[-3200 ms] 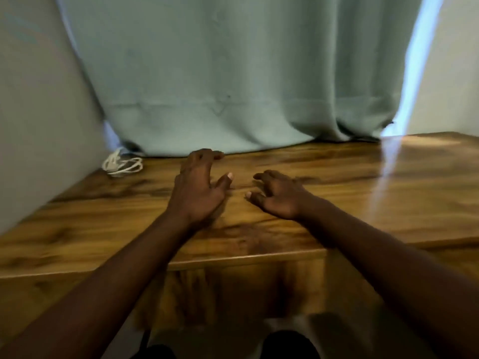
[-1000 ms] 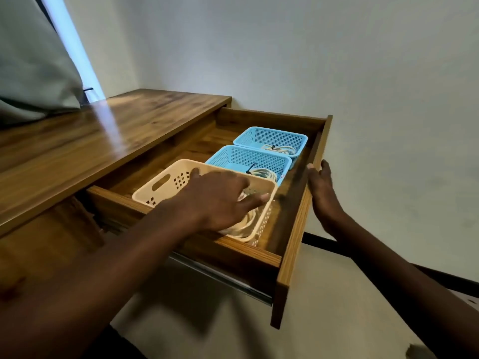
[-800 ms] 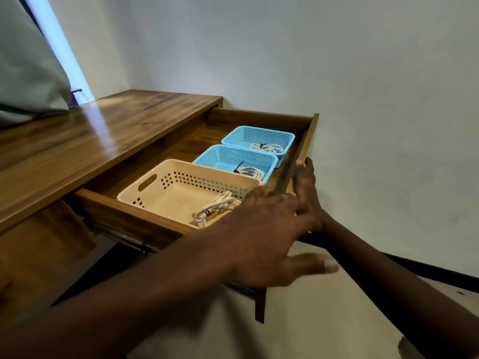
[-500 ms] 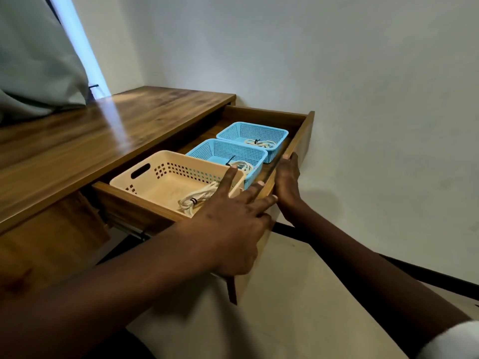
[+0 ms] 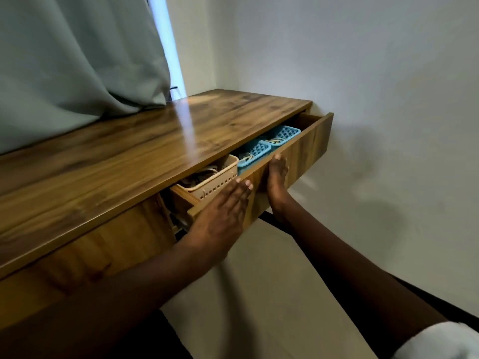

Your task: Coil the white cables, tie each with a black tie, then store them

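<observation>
Nearest to me, my left hand (image 5: 223, 211) lay flat on the brown wooden drawer front (image 5: 300, 151), fingers straight and together, gripping nothing. Just past it my right hand (image 5: 277, 181) pressed the same panel, palm on the wood and fingertips at its top edge, likewise empty. The drawer stood partly out from under the brown wood-grain table (image 5: 145, 156).

Inside, nearest me, sat the cream slotted plastic basket (image 5: 217, 181) with a coiled white cable (image 5: 206, 170) in shadow. Beyond it came a blue mesh plastic basket (image 5: 255, 151) and a second blue basket (image 5: 286, 132), each showing a pale bundle. I could not make out the ties from here.

I judged the storing all but done, and closing the drawer the step in hand. To do it well I meant to:
- push evenly with both palms, straight along the runners, so the panel would not skew and jam;
- ease off near the end, so the light baskets would not slide;
- drop the right fingertips off the top edge before it met the table's lip.

Behind hung the grey-green curtain (image 5: 77, 60).
</observation>
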The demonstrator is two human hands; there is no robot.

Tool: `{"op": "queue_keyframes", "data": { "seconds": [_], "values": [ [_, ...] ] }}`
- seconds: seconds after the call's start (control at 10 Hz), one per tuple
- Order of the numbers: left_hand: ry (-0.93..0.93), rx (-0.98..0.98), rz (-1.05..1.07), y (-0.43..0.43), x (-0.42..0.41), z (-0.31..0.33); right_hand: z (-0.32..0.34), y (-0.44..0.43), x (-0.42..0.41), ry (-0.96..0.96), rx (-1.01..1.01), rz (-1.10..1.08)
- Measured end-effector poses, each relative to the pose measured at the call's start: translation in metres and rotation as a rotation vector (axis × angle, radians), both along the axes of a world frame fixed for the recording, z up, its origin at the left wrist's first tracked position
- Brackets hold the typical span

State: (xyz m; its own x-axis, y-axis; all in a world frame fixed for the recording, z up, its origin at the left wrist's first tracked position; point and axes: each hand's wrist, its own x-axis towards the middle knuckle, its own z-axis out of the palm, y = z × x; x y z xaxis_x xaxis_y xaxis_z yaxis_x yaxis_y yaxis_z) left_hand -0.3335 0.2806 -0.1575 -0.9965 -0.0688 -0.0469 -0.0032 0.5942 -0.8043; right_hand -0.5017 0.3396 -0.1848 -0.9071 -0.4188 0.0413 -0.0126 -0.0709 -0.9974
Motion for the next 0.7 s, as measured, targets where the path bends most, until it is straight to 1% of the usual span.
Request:
{"op": "queue_keyframes", "data": {
  "seconds": [0.1, 0.2, 0.3, 0.4, 0.5, 0.6, 0.7],
  "values": [
    [0.046, -0.009, 0.078, -0.035, -0.010, -0.009, -0.001, -0.036, -0.012, -0.063, -0.039, 0.112],
    [0.021, -0.042, 0.131, -0.057, -0.019, -0.004, -0.025, -0.083, -0.052, -0.114, -0.060, 0.172],
    [0.022, -0.119, 0.128, -0.078, -0.024, -0.003, 0.009, -0.096, -0.023, -0.187, -0.076, 0.125],
    [0.018, -0.135, 0.073, -0.094, -0.021, -0.004, 0.017, -0.108, -0.010, -0.123, -0.059, -0.013],
    [-0.004, -0.087, 0.033, -0.097, -0.018, 0.004, 0.007, -0.110, -0.014, -0.048, -0.046, -0.064],
    [0.004, 0.023, -0.025, -0.094, -0.006, 0.014, 0.010, -0.100, -0.007, 0.020, -0.050, -0.071],
    [0.084, 0.153, -0.096, -0.095, 0.017, 0.044, 0.030, -0.089, 0.014, 0.227, -0.020, -0.126]
  ]
}}
